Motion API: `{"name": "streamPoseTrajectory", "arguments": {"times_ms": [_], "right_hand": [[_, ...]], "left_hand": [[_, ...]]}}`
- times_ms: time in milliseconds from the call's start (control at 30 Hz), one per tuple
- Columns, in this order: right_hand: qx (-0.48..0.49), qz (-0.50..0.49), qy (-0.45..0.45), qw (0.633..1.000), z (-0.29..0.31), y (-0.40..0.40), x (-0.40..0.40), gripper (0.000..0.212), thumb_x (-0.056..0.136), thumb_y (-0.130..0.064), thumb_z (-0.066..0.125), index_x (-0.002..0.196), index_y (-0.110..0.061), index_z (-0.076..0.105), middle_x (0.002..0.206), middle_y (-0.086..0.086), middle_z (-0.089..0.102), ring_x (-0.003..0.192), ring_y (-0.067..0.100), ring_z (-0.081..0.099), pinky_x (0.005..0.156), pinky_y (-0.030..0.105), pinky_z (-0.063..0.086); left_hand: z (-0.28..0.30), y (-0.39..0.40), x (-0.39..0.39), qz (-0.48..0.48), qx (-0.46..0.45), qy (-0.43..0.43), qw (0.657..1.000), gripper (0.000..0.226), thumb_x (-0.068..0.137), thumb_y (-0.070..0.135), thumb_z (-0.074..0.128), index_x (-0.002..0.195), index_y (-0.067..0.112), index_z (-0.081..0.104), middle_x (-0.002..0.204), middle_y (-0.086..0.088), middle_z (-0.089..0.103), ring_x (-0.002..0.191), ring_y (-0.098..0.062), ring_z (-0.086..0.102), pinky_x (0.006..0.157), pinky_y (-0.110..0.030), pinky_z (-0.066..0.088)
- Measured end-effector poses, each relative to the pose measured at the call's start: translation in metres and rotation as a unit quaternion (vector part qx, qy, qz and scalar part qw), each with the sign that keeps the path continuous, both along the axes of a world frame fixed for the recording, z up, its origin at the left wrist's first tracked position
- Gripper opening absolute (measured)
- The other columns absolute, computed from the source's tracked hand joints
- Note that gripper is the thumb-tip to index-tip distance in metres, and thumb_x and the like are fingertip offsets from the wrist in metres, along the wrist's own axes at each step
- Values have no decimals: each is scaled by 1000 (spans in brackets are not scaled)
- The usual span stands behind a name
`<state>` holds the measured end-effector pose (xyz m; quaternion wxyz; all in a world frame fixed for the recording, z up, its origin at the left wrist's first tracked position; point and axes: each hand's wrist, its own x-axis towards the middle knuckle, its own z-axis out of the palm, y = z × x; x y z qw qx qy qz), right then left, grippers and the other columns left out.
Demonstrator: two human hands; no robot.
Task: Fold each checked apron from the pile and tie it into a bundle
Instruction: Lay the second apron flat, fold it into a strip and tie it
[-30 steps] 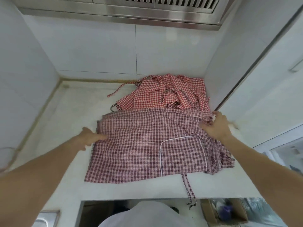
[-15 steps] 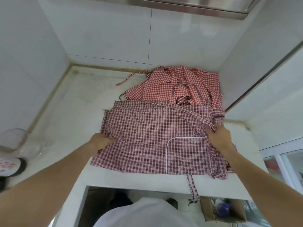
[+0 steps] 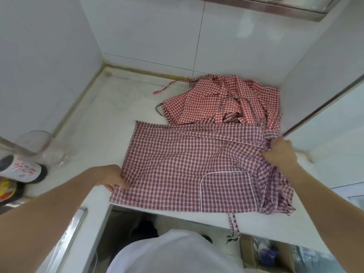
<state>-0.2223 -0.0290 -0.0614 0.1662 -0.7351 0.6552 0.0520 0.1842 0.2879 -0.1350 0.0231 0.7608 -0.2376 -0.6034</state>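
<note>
A dark-checked apron [image 3: 189, 166] is spread flat on the white counter [image 3: 102, 123] in the centre of the frame, with its lower edge along the front edge of the counter. A pocket with white piping [image 3: 226, 190] is seen in the lower right part of the cloth. One thin tie string [image 3: 233, 226] hangs down over the counter edge at the lower middle right.

The left edge of the apron is pinched by the left hand [image 3: 113, 177], at the middle left of the frame; the fingers are curled onto the cloth. The gathered right side of the apron is grasped by the right hand [image 3: 280, 152], at the middle right of the frame, where the cloth is bunched and falls in folds below the wrist.

Behind the spread apron, in the upper right of the counter, a pile of red-checked aprons [image 3: 222, 104] is lying crumpled against the wall, and its front edge is touched by the spread apron. One strap from the pile stretches to the left along the counter.

At the left edge of the frame a clear glass jar [image 3: 39, 146] is standing, and beside it a round container with red print [image 3: 21, 168] is partly seen. A cardboard box [image 3: 266, 253] is seen below the counter at the lower right.
</note>
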Motion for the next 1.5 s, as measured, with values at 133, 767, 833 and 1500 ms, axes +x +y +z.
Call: {"name": "streamPoseTrajectory", "arguments": {"times_ms": [133,767,833,1500], "right_hand": [[-251,222,2,942,-23,39,33,51,68,-3,68,118,-9,58,119,17,49,114,38,47,107,60,32],[249,262,226,904,-79,145,95,145,66,-49,88,150,-34,-29,154,14,-41,145,48,-23,109,75,21],[250,275,268,889,-81,151,98,146,65,-51,88,151,-29,-29,157,18,-34,146,51,-13,109,73,26],[-80,348,32,933,-53,39,115,36,96,-8,51,131,-12,47,127,11,48,87,29,61,74,43,54]], "left_hand": [[0,-4,-16,43,-16,-44,998,70,89,49,68,145,15,43,132,-7,63,114,-28,64,93,-42,57],[1,12,-45,-128,39,-281,950,54,86,46,73,123,12,55,92,3,60,77,-14,62,72,-24,55],[11,8,-42,-185,82,-325,924,51,82,47,76,120,17,59,89,7,62,78,-13,63,76,-28,57],[-29,-65,-42,-309,-55,-317,895,122,81,56,72,156,21,-17,159,-23,-25,149,-44,-14,121,-59,9]]}}
